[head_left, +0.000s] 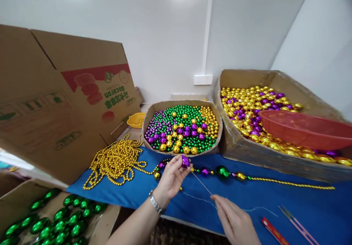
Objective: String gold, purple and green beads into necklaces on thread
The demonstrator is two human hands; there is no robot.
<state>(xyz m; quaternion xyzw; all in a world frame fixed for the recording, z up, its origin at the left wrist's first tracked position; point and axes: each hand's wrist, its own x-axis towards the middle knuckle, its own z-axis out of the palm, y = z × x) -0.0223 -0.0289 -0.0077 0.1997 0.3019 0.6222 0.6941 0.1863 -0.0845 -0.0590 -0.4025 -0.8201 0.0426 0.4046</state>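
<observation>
My left hand (171, 179) pinches a purple bead (185, 161) between fingertips, just in front of a shallow cardboard tray (154, 110) of green, purple and gold beads. My right hand (233, 219) holds the near end of a thin needle (200, 182) whose tip points into the purple bead; a pale thread (255, 209) trails from it over the blue cloth (302, 204). A strung strand (239, 176) of purple, green and gold beads lies across the cloth to the right. A watch is on my left wrist.
A pile of gold bead chain (115, 162) lies left of the tray. A large box (228, 142) of gold and purple beads with a red basin (302, 129) stands at right. Green beads fill a box (16, 197) at bottom left. Red-handled tool (273, 231) and scissors (295, 223) lie near right.
</observation>
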